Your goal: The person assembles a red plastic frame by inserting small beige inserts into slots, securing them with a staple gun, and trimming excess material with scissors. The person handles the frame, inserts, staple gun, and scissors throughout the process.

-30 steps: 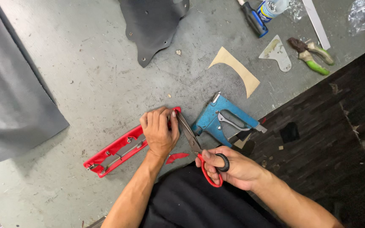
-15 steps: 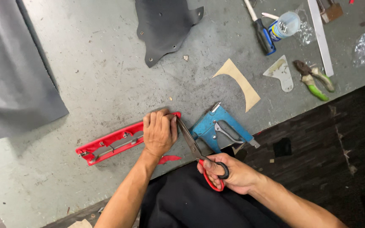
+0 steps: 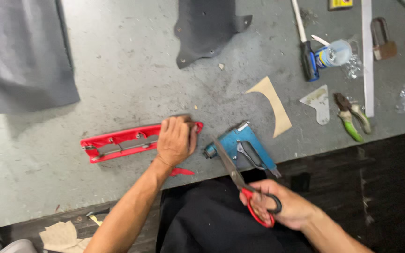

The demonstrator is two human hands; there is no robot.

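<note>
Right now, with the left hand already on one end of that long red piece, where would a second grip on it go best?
Take the red piece at its free left end, coming from above and pinching across its narrow width. It lies flat on the grey bench, long and slim, and the left hand covers the right end. The right hand is occupied with the red-handled scissors.
</note>
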